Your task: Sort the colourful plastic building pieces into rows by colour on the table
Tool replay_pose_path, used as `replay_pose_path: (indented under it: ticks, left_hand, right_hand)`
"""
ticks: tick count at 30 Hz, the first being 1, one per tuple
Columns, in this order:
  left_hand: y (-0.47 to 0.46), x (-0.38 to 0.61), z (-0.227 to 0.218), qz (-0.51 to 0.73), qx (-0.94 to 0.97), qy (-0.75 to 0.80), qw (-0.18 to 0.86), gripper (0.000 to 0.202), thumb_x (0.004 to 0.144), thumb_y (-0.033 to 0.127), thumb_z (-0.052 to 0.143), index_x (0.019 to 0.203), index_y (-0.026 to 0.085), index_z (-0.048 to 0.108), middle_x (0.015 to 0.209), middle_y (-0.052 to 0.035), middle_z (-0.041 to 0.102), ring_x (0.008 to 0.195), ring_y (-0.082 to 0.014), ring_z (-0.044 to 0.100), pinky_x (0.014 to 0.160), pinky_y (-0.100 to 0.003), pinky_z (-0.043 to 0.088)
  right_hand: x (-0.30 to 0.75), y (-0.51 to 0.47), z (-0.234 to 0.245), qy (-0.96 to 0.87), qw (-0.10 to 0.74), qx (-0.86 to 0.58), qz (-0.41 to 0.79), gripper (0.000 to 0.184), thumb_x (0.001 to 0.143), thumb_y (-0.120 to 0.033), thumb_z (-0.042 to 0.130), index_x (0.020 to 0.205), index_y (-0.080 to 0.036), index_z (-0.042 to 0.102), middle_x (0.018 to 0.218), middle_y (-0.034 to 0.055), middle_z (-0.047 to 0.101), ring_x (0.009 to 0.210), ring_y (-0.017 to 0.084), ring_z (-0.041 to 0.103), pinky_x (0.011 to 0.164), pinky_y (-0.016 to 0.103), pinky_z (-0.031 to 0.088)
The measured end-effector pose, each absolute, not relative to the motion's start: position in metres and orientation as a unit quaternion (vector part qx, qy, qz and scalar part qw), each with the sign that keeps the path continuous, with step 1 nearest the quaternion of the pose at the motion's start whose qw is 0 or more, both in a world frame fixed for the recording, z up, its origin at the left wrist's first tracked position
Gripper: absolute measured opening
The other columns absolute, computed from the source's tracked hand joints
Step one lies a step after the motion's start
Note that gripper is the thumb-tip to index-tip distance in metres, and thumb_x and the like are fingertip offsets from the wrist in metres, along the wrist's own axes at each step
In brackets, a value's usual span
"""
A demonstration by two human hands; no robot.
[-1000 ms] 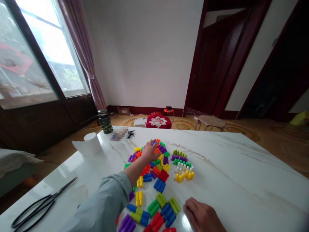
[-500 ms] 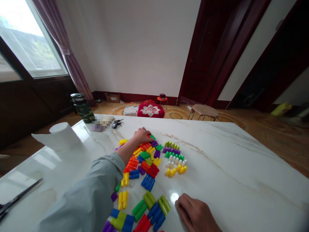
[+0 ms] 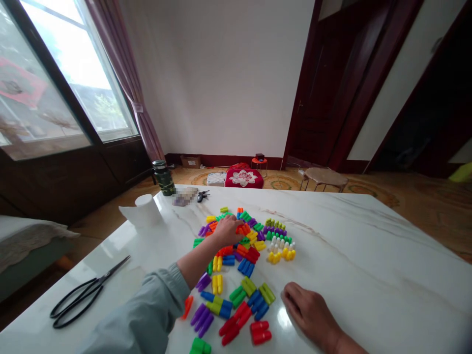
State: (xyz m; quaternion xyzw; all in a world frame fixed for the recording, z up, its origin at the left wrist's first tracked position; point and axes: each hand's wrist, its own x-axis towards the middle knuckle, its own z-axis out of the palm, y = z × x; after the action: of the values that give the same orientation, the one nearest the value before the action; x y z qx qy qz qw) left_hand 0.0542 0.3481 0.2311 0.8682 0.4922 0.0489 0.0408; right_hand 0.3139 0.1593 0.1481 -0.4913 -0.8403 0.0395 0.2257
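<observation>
far bullet-shaped building blocks are being uncovered as the left hand, grip unclear, is being drawn back, right hand curled together.

Left hand: bare. Behind it, beyond a bare forearm: gathered cuff of a loose, creased, light grey-blue sleeve. Right hand: bare, with the bare wrist directly behind it.
</observation>
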Motion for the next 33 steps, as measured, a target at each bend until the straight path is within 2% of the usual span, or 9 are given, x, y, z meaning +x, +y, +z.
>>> replay_pose_path:
  ticks: [2, 5, 8, 14, 19, 22, 24, 27, 33]
  left_hand:
    - [0.323, 0.051, 0.228, 0.065, 0.866, 0.494, 0.041, 0.055, 0.080, 0.044, 0.062, 0.131, 0.026, 0.058, 0.124, -0.0092, 0.060, 0.117, -0.0282, 0.054, 0.100, -0.039, 0.045]
    - [0.286, 0.046, 0.221, 0.094, 0.861, 0.496, 0.068, 0.051, 0.079, 0.042, 0.065, 0.128, 0.028, 0.061, 0.137, -0.0090, 0.052, 0.124, -0.0294, 0.051, 0.103, -0.041, 0.044]
    - [0.250, 0.038, 0.210, 0.115, 0.852, 0.503, 0.086, 0.050, 0.078, 0.043, 0.067, 0.125, 0.029, 0.063, 0.136, -0.0090, 0.054, 0.126, -0.0301, 0.051, 0.106, -0.044, 0.042]
    - [0.182, 0.010, 0.188, 0.171, 0.822, 0.541, 0.043, 0.050, 0.080, 0.046, 0.064, 0.129, 0.034, 0.060, 0.147, -0.0045, 0.048, 0.140, -0.0345, 0.037, 0.117, -0.060, 0.022]
    - [0.127, -0.016, 0.165, 0.202, 0.802, 0.563, -0.003, 0.062, 0.081, 0.056, 0.059, 0.138, 0.034, 0.052, 0.153, -0.0071, 0.040, 0.143, -0.0363, 0.030, 0.117, -0.063, 0.020]
    - [0.104, -0.025, 0.153, 0.211, 0.788, 0.578, -0.027, 0.081, 0.071, 0.064, 0.066, 0.143, 0.034, 0.047, 0.159, -0.0090, 0.029, 0.146, -0.0432, 0.017, 0.113, -0.069, 0.018]
    - [0.098, -0.025, 0.148, 0.210, 0.772, 0.599, -0.033, 0.090, 0.063, 0.064, 0.073, 0.143, 0.032, 0.046, 0.160, -0.0114, 0.026, 0.146, -0.0469, 0.011, 0.110, -0.072, 0.018]
    - [0.104, -0.018, 0.148, 0.203, 0.764, 0.612, -0.019, 0.092, 0.062, 0.062, 0.075, 0.144, 0.031, 0.046, 0.160, -0.0129, 0.024, 0.147, -0.0457, 0.011, 0.111, -0.069, 0.019]
    - [0.144, -0.004, 0.154, 0.206, 0.776, 0.596, 0.002, 0.086, 0.067, 0.061, 0.072, 0.141, 0.025, 0.048, 0.159, -0.0158, 0.027, 0.147, -0.0386, 0.021, 0.115, -0.061, 0.018]
  right_hand:
    - [0.313, 0.159, 0.149, -0.840, 0.223, -0.494, 0.036, 0.022, 0.098, -0.023, 0.037, 0.085, -0.021, 0.054, 0.076, 0.0005, 0.061, 0.066, 0.012, 0.062, 0.063, 0.022, 0.042]
    - [0.312, 0.159, 0.152, -0.839, 0.218, -0.498, 0.030, 0.023, 0.097, -0.022, 0.036, 0.084, -0.021, 0.055, 0.076, 0.0009, 0.063, 0.065, 0.012, 0.062, 0.063, 0.022, 0.042]
    - [0.311, 0.159, 0.155, -0.836, 0.214, -0.506, 0.019, 0.024, 0.096, -0.022, 0.036, 0.084, -0.021, 0.056, 0.078, 0.0018, 0.064, 0.066, 0.013, 0.063, 0.062, 0.023, 0.042]
    - [0.308, 0.157, 0.156, -0.825, 0.194, -0.530, 0.006, 0.026, 0.097, -0.023, 0.034, 0.086, -0.020, 0.058, 0.081, 0.0030, 0.067, 0.069, 0.014, 0.064, 0.064, 0.024, 0.042]
    - [0.304, 0.154, 0.160, -0.818, 0.170, -0.550, -0.001, 0.027, 0.097, -0.024, 0.034, 0.089, -0.020, 0.059, 0.084, 0.0033, 0.068, 0.071, 0.015, 0.065, 0.064, 0.025, 0.041]
    - [0.304, 0.154, 0.160, -0.816, 0.162, -0.555, -0.001, 0.027, 0.098, -0.025, 0.033, 0.090, -0.019, 0.059, 0.086, 0.0036, 0.068, 0.073, 0.015, 0.065, 0.065, 0.025, 0.041]
    - [0.304, 0.153, 0.160, -0.814, 0.157, -0.559, 0.000, 0.028, 0.098, -0.026, 0.033, 0.091, -0.019, 0.059, 0.087, 0.0038, 0.067, 0.074, 0.015, 0.065, 0.065, 0.025, 0.041]
    - [0.304, 0.152, 0.159, -0.811, 0.150, -0.565, 0.001, 0.028, 0.098, -0.026, 0.032, 0.092, -0.019, 0.059, 0.089, 0.0044, 0.067, 0.075, 0.016, 0.065, 0.066, 0.025, 0.040]
    - [0.302, 0.151, 0.163, -0.804, 0.150, -0.575, 0.002, 0.029, 0.098, -0.027, 0.032, 0.091, -0.020, 0.060, 0.088, 0.0044, 0.068, 0.074, 0.015, 0.064, 0.065, 0.025, 0.039]
